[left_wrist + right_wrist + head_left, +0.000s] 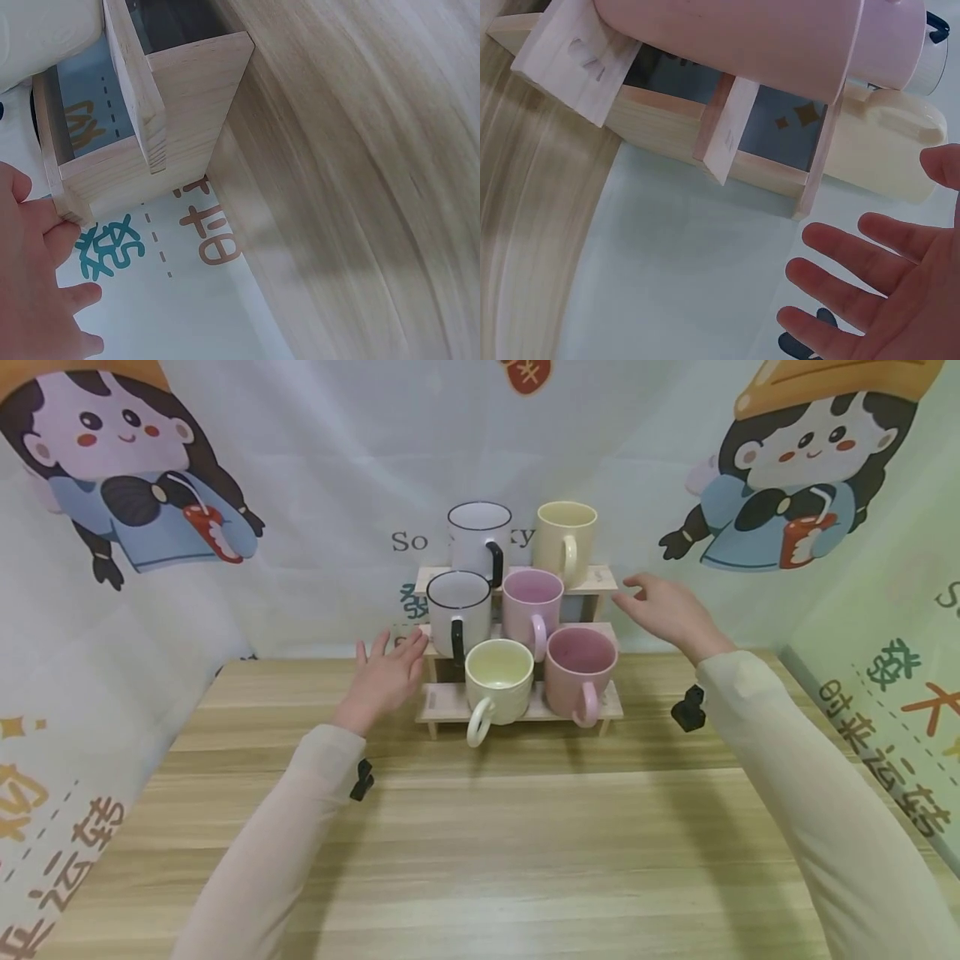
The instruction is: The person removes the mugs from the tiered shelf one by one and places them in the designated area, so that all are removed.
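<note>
A three-tier wooden rack (444, 702) holds several mugs. A white mug with a black rim (471, 539) and a cream mug (550, 547) stand on top. On the middle tier are another black-rimmed white mug (442, 625) and a pink-lilac mug (525, 610). The lowest tier bears a pale yellow mug (513, 697) and a darker pink mug (570, 681). At the rack's left end, my left hand (385, 681) has its fingers spread, with fingertips right at a shelf's end (73, 206). My right hand (671, 610), fingers extended, is beside the top tier's right end, holding nothing.
The rack stands toward the back of a wood-grain table (480, 852). Behind it hangs a white cloth (330, 527) printed with cartoon figures and lettering, which also covers both sides. A small black device (688, 710) shows at the right wrist, another (362, 780) at the left.
</note>
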A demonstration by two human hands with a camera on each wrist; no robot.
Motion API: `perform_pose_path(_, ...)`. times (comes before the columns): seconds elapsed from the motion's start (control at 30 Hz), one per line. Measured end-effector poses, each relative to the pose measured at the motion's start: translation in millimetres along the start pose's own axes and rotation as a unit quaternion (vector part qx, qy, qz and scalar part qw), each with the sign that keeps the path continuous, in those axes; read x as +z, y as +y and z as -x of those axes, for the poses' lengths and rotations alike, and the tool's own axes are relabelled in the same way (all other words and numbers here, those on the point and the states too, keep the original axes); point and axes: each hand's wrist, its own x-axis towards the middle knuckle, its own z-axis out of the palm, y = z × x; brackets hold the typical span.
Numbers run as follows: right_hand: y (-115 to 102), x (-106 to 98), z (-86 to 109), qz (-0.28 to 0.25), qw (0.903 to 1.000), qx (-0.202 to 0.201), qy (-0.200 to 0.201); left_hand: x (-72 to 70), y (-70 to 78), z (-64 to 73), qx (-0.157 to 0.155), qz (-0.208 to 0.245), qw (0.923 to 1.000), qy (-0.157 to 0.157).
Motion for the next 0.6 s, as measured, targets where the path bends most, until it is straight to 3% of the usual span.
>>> perform_pose_path(0.3,-6.2,-0.8,-5.5,0.005,0.999,-0.022,0.04,-1.0,1.6,1.8,0.005,0.003,1.0,0.004)
perform_pose_path(0.6,-12.2,-3.9,-11.8,0.026,0.9984,-0.01,0.049,-6.1,5.2,0.5,0.019,-0.013,0.9997,0.011)
